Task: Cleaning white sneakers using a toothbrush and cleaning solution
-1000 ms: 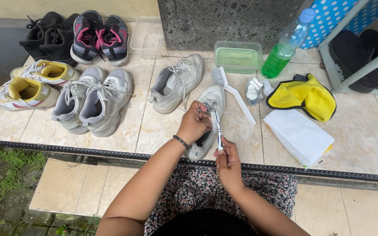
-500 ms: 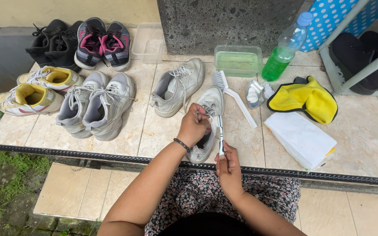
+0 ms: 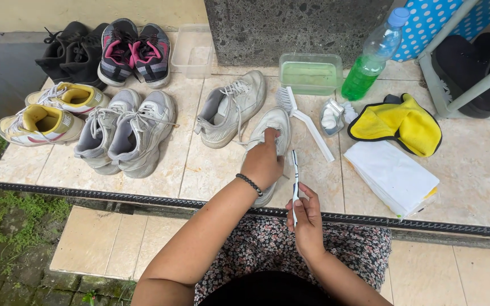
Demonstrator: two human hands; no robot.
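Observation:
My left hand (image 3: pixel 263 161) lies on top of a white sneaker (image 3: pixel 273 127) that points away from me near the front edge of the tiled ledge (image 3: pixel 199 170), fingers pressed on its upper. My right hand (image 3: pixel 306 215) holds a small white toothbrush (image 3: pixel 295 175) upright by its handle, the head up beside the sneaker's right side. The matching white sneaker (image 3: pixel 231 109) stands just to the left. A black bead bracelet is on my left wrist.
A long white scrub brush (image 3: pixel 304 122), a green tub of liquid (image 3: pixel 311 73), a bottle of green liquid (image 3: pixel 370 59), a yellow cloth (image 3: pixel 398 122) and a white packet (image 3: pixel 392 175) sit right. Grey sneakers (image 3: pixel 126 133), yellow-lined shoes (image 3: pixel 52 113) and dark pairs stand left.
The view has shifted slightly. My left hand slid forward over the sneaker's top. My right hand still holds the toothbrush beside the shoe.

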